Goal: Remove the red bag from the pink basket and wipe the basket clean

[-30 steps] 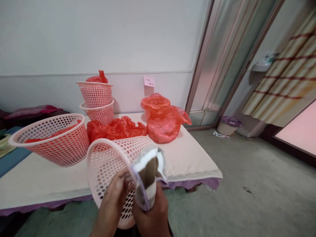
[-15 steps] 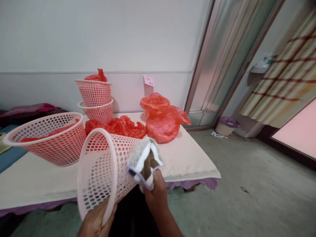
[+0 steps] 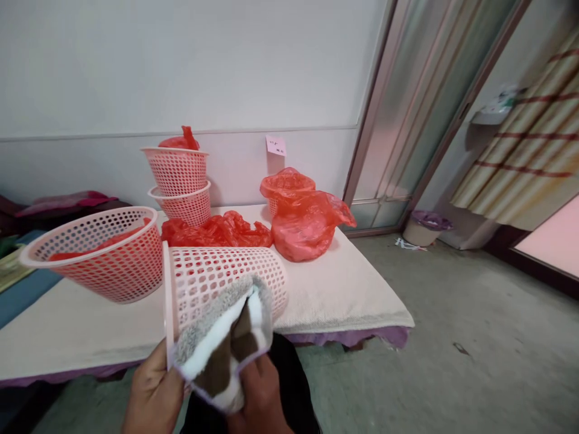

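A pale pink perforated plastic basket (image 3: 217, 265) lies on its side in front of me, its rim toward the left. My left hand (image 3: 156, 386) grips that rim at the lower left. In my right hand (image 3: 262, 386) is a striped cloth (image 3: 226, 343) of grey, white and brown with a purple edge. The cloth rests against or just in front of the basket's side; contact cannot be made out everywhere. My right fingertips are partly hidden behind the cloth.
On the covered table (image 3: 335, 301) stand a wide basket (image 3: 104, 271) with red plastic inside, two stacked baskets (image 3: 178, 175), crumpled red bags (image 3: 221, 229) and a red-bagged basket (image 3: 303, 229). A waste bin (image 3: 418, 232) stands on the floor at right.
The basket has turned so its opening faces left instead of toward me. My right hand has moved the cloth down and left along its side. The view has shifted slightly.
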The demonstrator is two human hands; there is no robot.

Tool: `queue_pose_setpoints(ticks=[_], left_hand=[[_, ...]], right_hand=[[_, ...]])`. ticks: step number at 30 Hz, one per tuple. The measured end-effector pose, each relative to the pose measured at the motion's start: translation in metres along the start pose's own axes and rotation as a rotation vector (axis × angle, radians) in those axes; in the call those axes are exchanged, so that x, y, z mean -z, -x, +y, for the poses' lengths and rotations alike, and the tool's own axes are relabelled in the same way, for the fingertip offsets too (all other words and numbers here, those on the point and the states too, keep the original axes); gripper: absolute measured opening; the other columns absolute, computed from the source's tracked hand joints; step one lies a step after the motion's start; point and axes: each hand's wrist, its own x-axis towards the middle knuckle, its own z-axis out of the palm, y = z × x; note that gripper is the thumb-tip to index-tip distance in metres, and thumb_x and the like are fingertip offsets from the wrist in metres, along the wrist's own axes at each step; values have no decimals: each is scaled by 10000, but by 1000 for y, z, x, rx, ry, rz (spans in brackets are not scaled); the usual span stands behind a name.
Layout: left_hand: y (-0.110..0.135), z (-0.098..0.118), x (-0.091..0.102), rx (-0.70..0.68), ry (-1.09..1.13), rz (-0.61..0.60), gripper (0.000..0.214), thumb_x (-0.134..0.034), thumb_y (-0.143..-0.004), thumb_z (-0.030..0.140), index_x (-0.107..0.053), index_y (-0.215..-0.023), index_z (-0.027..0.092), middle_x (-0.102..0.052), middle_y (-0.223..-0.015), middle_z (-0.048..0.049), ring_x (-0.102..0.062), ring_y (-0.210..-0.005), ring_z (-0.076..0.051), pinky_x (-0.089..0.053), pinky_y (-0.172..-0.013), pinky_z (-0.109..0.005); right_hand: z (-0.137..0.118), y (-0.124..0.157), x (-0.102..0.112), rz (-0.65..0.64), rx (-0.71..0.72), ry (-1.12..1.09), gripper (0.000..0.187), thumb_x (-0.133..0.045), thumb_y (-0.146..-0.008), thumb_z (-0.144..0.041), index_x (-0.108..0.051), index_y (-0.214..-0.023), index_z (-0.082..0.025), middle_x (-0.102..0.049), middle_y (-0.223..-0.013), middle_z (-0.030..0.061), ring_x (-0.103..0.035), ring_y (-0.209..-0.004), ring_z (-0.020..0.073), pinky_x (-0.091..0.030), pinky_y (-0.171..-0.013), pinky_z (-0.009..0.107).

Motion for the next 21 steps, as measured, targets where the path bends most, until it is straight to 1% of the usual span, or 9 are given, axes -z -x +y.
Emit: queue_pose_setpoints(ticks=[2, 5, 8, 10, 12, 16, 17, 19, 21], left_hand=[[0, 1, 3, 63, 4, 48, 460, -815, -603, 485, -749, -977, 226, -764, -790, -10, -692, -673, -199, -558, -570, -228], [1, 2, 5, 104, -38, 89, 450, -825, -583, 502, -757, -921, 214, -758, -773, -11, -700, -782, -209, -560, -671, -215], [5, 7, 0, 148, 29, 117, 462, -842, -538, 518, -759, -864, 202, -753, -760, -14, -694, -779, -207, -560, -686, -209], [6, 12, -5, 198, 131, 159, 486, -858, -516, 491, -751, -891, 201, -752, -759, -14, -696, -749, -211, -567, -652, -222], [6, 19, -11, 252, 228, 198, 498, -859, -527, 455, -735, -939, 204, -749, -758, -14, -700, -730, -217, -570, -610, -234], [-2, 32, -20, 256, 298, 245, 425, -801, -640, 391, -705, -1009, 203, -745, -802, -6, -693, -688, -171, -550, -560, -186], [-5, 35, -21, 244, 302, 258, 397, -782, -668, 376, -703, -1015, 197, -743, -819, -7, -692, -691, -161, -545, -559, -172], [-8, 39, -23, 228, 335, 263, 376, -753, -709, 343, -696, -1050, 196, -744, -868, -15, -698, -728, -161, -550, -574, -168], [-7, 42, -24, 231, 408, 238, 418, -749, -714, 300, -675, -1115, 209, -747, -924, -22, -706, -784, -179, -568, -610, -196]], right_hand=[[23, -1, 7, 94, -62, 111, 458, -506, -777, -153, -546, -1231, -200, -625, -1086, 126, -623, -1011, 266, -542, -817, 387], [67, 0, 23, 220, -216, 249, 246, -490, -755, -131, -586, -969, -204, -590, -816, 52, -599, -759, 223, -519, -646, 330], [90, 1, 35, 244, -429, 223, 232, -506, -773, -178, -579, -993, -191, -621, -845, 51, -596, -760, 209, -507, -662, 320], [84, 3, 34, 247, -524, 193, 240, -510, -769, -194, -575, -1000, -187, -641, -845, 49, -600, -748, 204, -504, -663, 313], [62, 11, 22, 230, -506, 197, 195, -519, -734, -194, -575, -921, -195, -629, -765, 34, -591, -678, 202, -493, -612, 306], [8, 33, -17, 55, -216, 110, 251, -540, -628, -231, -630, -863, -220, -608, -696, 43, -598, -600, 222, -486, -528, 306], [1, 35, -23, 31, -209, 83, 283, -548, -618, -235, -648, -882, -228, -618, -728, 52, -609, -610, 222, -485, -518, 296], [0, 31, -24, -15, -206, 6, 344, -546, -667, -238, -655, -993, -230, -650, -840, 73, -649, -704, 227, -518, -573, 296], [13, 21, -14, 19, -298, -36, 372, -503, -756, -202, -617, -1110, -218, -669, -965, 89, -667, -862, 232, -547, -716, 327]])
